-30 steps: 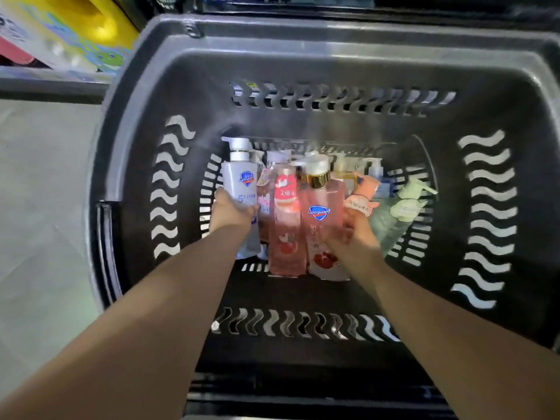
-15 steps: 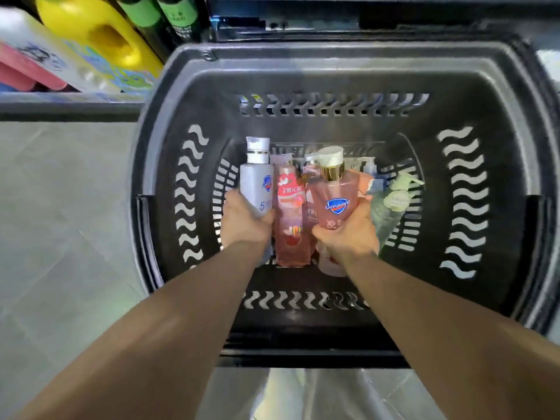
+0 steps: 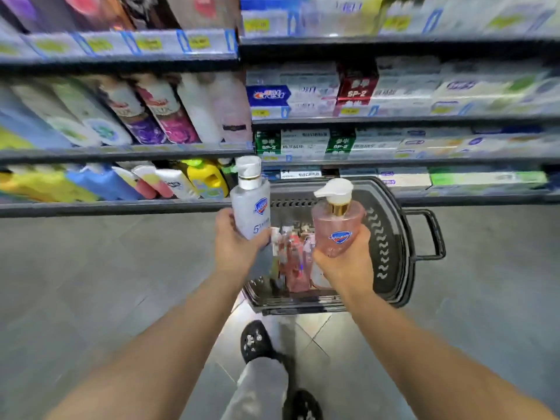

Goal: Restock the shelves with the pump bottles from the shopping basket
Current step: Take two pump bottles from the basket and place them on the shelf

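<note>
Pump bottles [image 3: 251, 204] upright within both hands' fingers [image 3: 263, 237].

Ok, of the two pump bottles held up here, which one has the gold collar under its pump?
The pink bottle in the right hand. The pale white-blue bottle in the left hand has a white neck with only a thin gold ring.

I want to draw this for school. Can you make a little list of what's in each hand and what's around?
left hand: holds white bottle, upright, grip closed round its lower part
right hand: holds pink bottle, upright, grip closed round its base
basket: dark, on the floor below the hands, more pink bottles inside
shelves: in front, full, blurred
floor: grey tiles
feet: black shoes
</note>
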Demonstrator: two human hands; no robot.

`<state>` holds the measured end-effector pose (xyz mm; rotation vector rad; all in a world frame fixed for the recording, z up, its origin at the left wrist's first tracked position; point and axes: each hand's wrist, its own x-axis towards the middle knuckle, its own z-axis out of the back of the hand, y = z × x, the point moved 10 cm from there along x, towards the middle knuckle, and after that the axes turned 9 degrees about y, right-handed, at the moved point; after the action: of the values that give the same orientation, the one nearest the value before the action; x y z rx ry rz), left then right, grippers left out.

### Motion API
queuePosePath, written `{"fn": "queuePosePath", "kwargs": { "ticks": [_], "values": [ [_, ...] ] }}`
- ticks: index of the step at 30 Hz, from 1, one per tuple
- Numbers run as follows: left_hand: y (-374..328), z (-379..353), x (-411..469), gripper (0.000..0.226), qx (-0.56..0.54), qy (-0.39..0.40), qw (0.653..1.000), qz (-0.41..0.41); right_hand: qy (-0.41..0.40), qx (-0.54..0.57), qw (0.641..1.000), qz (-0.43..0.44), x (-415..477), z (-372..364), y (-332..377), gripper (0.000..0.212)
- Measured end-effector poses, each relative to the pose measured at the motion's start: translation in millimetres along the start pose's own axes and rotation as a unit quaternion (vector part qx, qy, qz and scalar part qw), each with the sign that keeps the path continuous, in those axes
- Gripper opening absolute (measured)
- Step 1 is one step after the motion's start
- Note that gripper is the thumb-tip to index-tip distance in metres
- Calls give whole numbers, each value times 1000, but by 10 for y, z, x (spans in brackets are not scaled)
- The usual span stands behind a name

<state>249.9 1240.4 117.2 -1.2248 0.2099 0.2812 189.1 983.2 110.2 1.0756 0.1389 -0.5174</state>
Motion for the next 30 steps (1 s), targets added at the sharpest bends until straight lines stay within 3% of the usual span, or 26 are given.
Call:
{"fn": "queuePosePath", "kwargs": {
  "ticks": [8, 14, 20, 30],
  "values": [
    [-787, 1363, -1650, 51, -62, -146, 986, -53, 55, -37, 982, 176, -1289, 167, 1372, 86],
    [-1197, 2298, -2340, 53, -92, -198, 972, -92, 83, -19, 962, 260, -1968, -21, 2271, 74],
    [-1566, 3394, -2477, 57, -71, -233, 960, -139, 104, -45, 934, 339, -2381, -659, 3230, 69],
    [-1824, 5443, -1944, 61, -25, -231, 951, -205, 81, 1, 923, 376, -2599, -2019, 4688, 71]
  ]
}}
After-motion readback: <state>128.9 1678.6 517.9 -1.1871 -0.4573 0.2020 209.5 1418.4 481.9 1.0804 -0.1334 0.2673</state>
